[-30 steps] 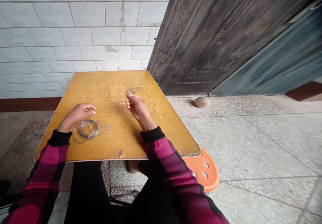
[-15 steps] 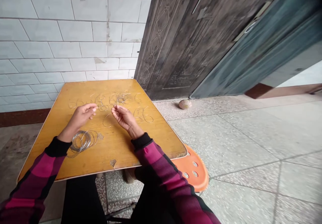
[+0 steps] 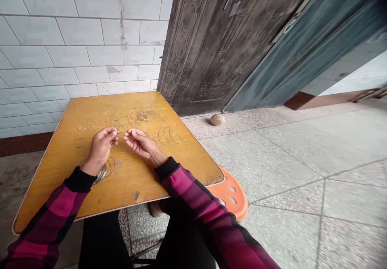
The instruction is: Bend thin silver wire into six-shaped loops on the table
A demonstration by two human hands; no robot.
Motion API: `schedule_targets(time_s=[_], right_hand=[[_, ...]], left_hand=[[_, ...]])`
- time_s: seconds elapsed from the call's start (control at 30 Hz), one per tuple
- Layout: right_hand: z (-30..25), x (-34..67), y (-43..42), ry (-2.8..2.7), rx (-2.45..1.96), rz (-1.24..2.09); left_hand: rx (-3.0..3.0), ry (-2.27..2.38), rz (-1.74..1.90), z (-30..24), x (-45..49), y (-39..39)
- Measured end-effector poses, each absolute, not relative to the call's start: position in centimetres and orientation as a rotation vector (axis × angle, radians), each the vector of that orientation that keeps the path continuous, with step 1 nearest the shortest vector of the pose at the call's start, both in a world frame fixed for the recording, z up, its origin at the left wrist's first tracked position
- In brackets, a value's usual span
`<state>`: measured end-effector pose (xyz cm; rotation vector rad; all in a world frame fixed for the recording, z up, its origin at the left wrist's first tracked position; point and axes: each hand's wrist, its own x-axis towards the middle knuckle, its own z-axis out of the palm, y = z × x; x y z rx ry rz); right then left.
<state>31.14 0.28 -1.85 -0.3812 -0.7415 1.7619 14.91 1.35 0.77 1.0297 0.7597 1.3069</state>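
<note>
Over the middle of a yellow wooden table [image 3: 142,180], my two hands are close together with fingertips a small gap apart. My left hand [image 3: 102,146] is closed in a pinch, thumb against forefinger, on a thin wire that barely shows. My right hand [image 3: 140,143] also pinches a thin wire; its tip sticks up by the thumb. Beneath my left wrist lies a coil of silver wire [image 3: 104,173], partly covered by the sleeve. Several bent wire pieces [image 3: 175,134] with curled ends lie beyond and right of my hands, and a tangled wire pile [image 3: 145,115] is farther back.
A white tiled wall [image 3: 99,55] stands behind the table, with a dark carved door [image 3: 196,51] and a blue-green curtain [image 3: 272,67] to its right. An orange stool [image 3: 234,196] juts out by the table's right front corner. A roundish object [image 3: 217,119] lies near the door.
My hands have come closer together. The left hand moved right and now partly covers the wire coil, while the right hand moved left. The view has shifted slightly.
</note>
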Motion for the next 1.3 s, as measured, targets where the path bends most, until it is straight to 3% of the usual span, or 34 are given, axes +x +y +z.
schedule_targets(time_s=[0.23,0.4,0.7,0.97,1.3], right_hand=[[-2.0,31.0,0.0,-0.847,-0.406,1.746],[-2.2,30.5,-0.5,-0.967,-0.370,1.761],[-3.4,28.6,-1.0,-1.255,-0.484,1.785],[-3.9,28.2,-1.3,-1.696,-0.465,1.543],[-3.5,27.7,-1.9,-1.629,-0.419,1.477]], left_hand=[[0.994,0.794,1.231,1.0,14.7,1.3],[1.384,1.055,1.428,0.7,13.6,3.1],[1.583,1.141,1.353,0.5,12.8,3.9],[1.205,1.037,1.362,2.7,11.0,4.5],[0.947,0.877,1.322,3.5,9.6,5.2]])
